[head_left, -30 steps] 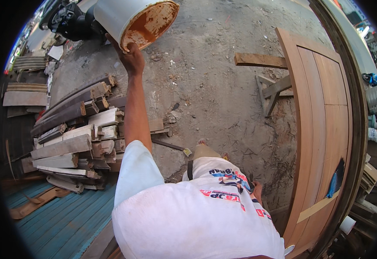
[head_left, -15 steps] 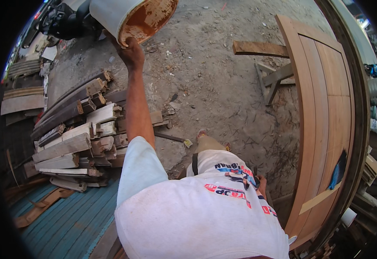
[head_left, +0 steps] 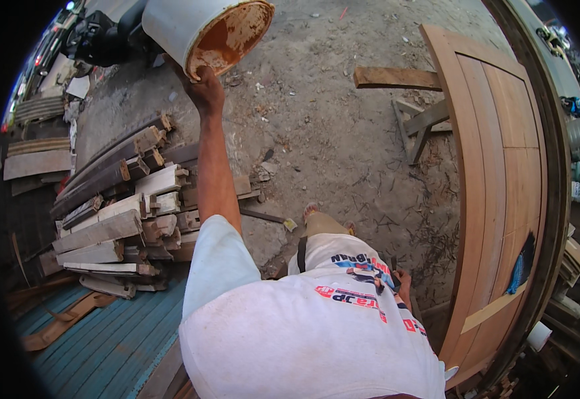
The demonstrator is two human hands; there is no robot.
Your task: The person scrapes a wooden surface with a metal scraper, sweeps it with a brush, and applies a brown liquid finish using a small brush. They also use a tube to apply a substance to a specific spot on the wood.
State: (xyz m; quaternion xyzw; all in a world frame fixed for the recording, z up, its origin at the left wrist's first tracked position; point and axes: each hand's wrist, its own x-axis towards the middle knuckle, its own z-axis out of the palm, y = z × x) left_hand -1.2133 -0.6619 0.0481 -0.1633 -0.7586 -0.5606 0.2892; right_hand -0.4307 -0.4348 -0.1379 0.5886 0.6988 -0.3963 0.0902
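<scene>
Out ahead at the upper left, my left hand (head_left: 205,90) grips the rim of a white bucket (head_left: 173,30). The bucket is tipped on its side with its mouth toward me, and orange-brown residue coats the inside. My left arm is stretched nearly straight. Beside my right hip, partly hidden by my white shirt, is my right hand (head_left: 403,284). Its fingers look closed next to something dark that I cannot make out. To the right a wooden panel door (head_left: 482,179) lies raised, with a blue-and-black brush-like thing (head_left: 520,269) on it.
Stacked timber pieces (head_left: 114,219) fill the left side above blue-green boards (head_left: 97,339). A wooden trestle (head_left: 423,123) and a projecting beam (head_left: 396,78) stand by the door. A black motorcycle (head_left: 100,40) is at the far left. Debris litters the dirt ground (head_left: 323,126).
Little differs. The bucket and my left hand sit slightly further right and lower in view, still with the same grip. My right hand stays by my hip.
</scene>
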